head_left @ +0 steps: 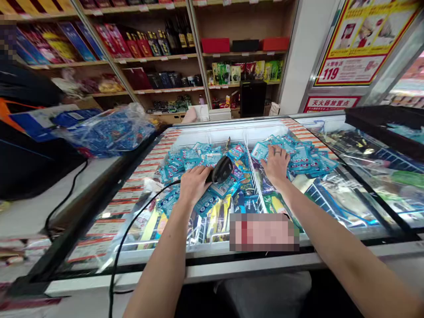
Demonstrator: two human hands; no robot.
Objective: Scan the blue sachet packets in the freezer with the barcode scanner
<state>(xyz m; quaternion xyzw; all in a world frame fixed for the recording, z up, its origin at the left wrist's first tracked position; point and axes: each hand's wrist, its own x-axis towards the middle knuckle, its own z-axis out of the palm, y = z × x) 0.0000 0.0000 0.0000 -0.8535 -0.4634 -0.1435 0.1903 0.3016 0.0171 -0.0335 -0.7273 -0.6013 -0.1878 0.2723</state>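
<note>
A black handheld barcode scanner (222,170) is in my left hand (194,185), fingers wrapped round its handle. Its head points right, over small blue packets (209,158) spread across the left half of a glass-topped freezer (238,260). From the scanner a black cord (130,225) runs down past my left forearm. My right hand (277,162) rests on another heap of blue packets (306,155) on the right, palm down with the fingers apart. Whether it grips any packet is not visible; it appears only to touch them.
A clear plastic bag of blue packets (112,130) lies beyond the freezer's left edge. White wire dividers (254,176) and colourful frozen goods show in the freezer. A black tray-like object (380,119) stands at right. Stocked shelves (159,59) line the back wall.
</note>
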